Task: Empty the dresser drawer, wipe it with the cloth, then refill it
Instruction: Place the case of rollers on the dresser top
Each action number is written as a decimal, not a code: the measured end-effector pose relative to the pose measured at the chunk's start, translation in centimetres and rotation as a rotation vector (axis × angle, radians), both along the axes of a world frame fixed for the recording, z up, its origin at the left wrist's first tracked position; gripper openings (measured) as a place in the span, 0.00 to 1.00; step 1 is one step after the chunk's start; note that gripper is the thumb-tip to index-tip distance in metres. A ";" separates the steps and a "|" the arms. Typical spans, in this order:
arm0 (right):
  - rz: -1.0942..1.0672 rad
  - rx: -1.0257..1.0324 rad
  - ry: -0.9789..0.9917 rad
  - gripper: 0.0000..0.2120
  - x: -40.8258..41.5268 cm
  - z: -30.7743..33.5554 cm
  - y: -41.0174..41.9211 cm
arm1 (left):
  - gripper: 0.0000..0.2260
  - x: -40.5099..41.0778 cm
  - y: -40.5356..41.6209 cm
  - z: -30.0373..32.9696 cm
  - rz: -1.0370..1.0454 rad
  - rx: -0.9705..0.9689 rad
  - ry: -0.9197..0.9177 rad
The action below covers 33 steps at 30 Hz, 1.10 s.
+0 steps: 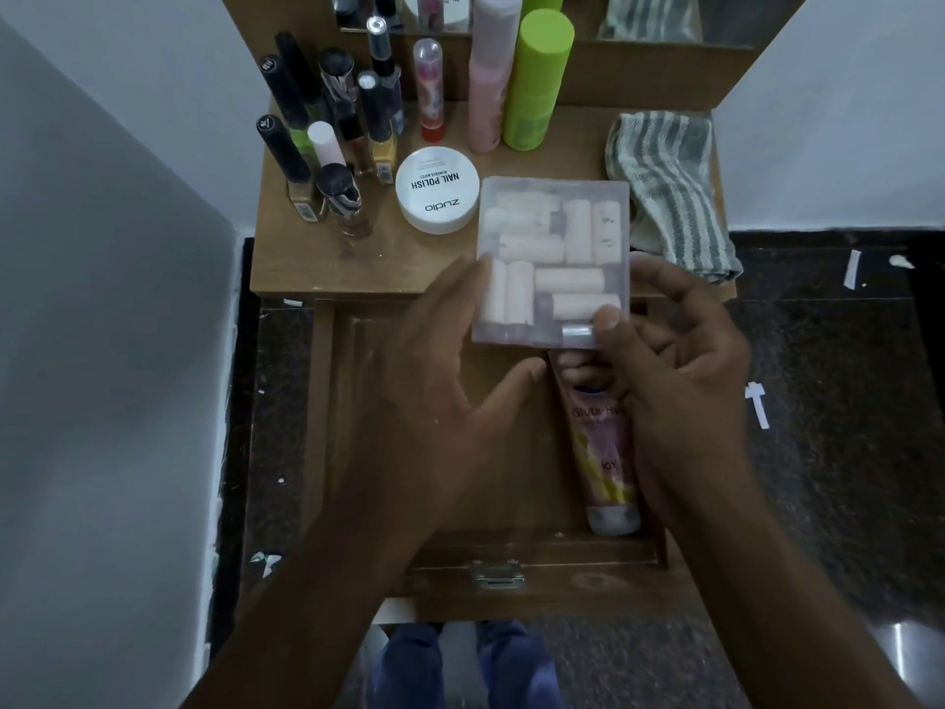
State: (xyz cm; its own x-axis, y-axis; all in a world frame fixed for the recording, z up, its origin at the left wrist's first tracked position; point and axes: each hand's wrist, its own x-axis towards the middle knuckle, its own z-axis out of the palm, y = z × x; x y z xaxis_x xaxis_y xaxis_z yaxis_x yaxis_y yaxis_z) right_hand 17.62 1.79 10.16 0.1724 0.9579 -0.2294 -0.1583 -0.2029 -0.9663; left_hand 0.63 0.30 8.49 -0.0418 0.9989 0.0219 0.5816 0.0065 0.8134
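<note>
A clear plastic box (552,258) full of pale pink rolls hangs over the dresser's front edge and the pulled-out wooden drawer (358,452). My right hand (680,396) pinches its near right corner with thumb and fingers. My left hand (450,381) has its fingers spread, with fingertips touching the box's left side. A pink tube (606,452) lies lengthwise in the drawer's right part, partly under my right hand. The striped grey-and-white cloth (670,191) lies crumpled on the dresser top at the right.
On the dresser top (317,258) stand several nail polish bottles (332,130), a white nail polish remover tub (437,190), a pink bottle (488,79) and a green can (537,79). A mirror stands behind. Dark speckled floor surrounds the dresser; a wall runs along the left.
</note>
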 end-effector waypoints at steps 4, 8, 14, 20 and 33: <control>-0.054 -0.011 -0.025 0.17 0.0 0.0 0.7 | 0.32 0.8 0.4 -0.1 0.001 0.049 0.146; -0.078 -0.025 -0.025 0.18 -0.3 -0.1 1.1 | 0.23 0.9 1.0 -0.3 0.051 0.128 0.206; -0.144 -0.055 0.007 0.15 -0.2 -0.3 1.3 | 0.17 1.3 1.4 -0.5 0.088 0.194 0.176; -0.199 -0.031 -0.095 0.14 -0.5 -0.2 1.3 | 0.17 1.7 1.9 -0.9 0.093 0.195 0.170; -0.332 -0.043 -0.210 0.14 -1.1 -0.2 2.1 | 0.14 2.5 3.7 -1.0 0.137 0.222 0.209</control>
State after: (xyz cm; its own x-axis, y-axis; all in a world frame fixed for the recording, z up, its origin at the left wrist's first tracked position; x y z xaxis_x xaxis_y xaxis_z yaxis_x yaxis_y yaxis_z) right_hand 16.53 3.87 10.00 0.5189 0.8323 -0.1949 -0.0220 -0.2149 -0.9764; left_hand 3.17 3.96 7.53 -0.1475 0.9541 0.2607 0.7422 -0.0675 0.6668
